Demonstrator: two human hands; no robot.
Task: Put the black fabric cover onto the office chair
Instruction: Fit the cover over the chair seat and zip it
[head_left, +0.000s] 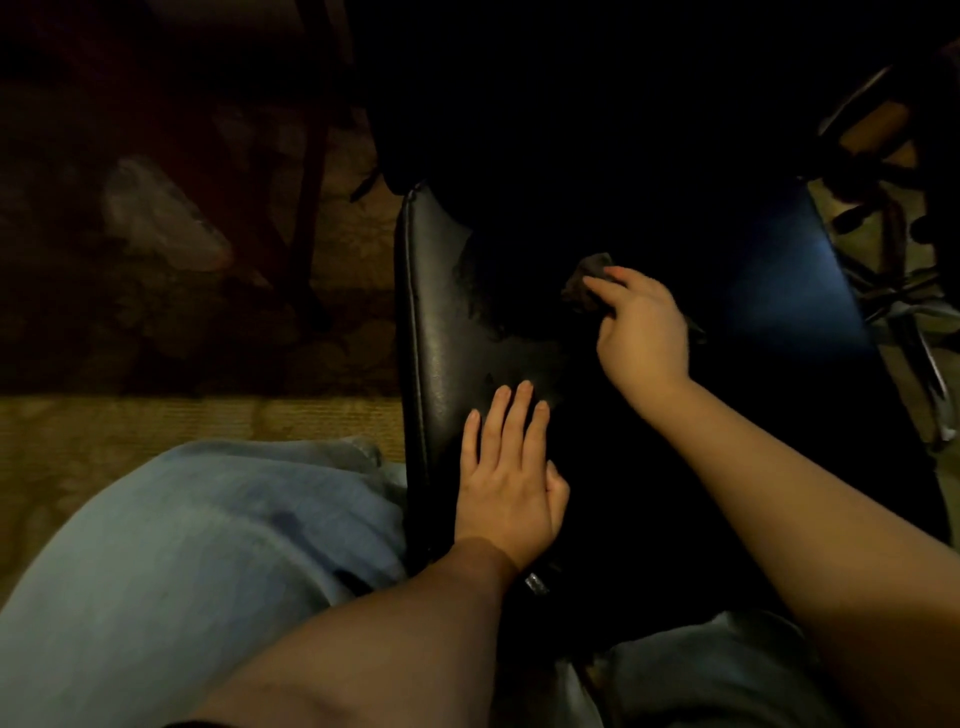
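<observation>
Ok, very dim. Far left, 9 o'clock: patterned rug (171, 332), with a pale crumpled lump (156, 218) on it toward 10, kind unclear. Lower left, 7 o'clock: knee in light jeans (182, 545), pressed up against the left edge of the seat.

Centre: chair (447, 322), glossy black seat with piped edge, surface worn and scuffed near the middle. Left hand (509, 478) at 6 o'clock of the seat, palm down, fingers straight and slightly spread, lying flat on the leather, gripping nothing.

Right of that, seat centre: right hand (644, 332), fingers curled, thumb and fingertips pinching a crumpled grey-black fold of cover (587, 280) and holding it against the seat. Rest of cover lost in black toward 12 o'clock; cannot tell how much of the chair is under it.

Far right, 2 to 3 o'clock: metal legs (883, 249) of a chair base, partly cut off by the frame. Second jeans knee at 5 o'clock.
</observation>
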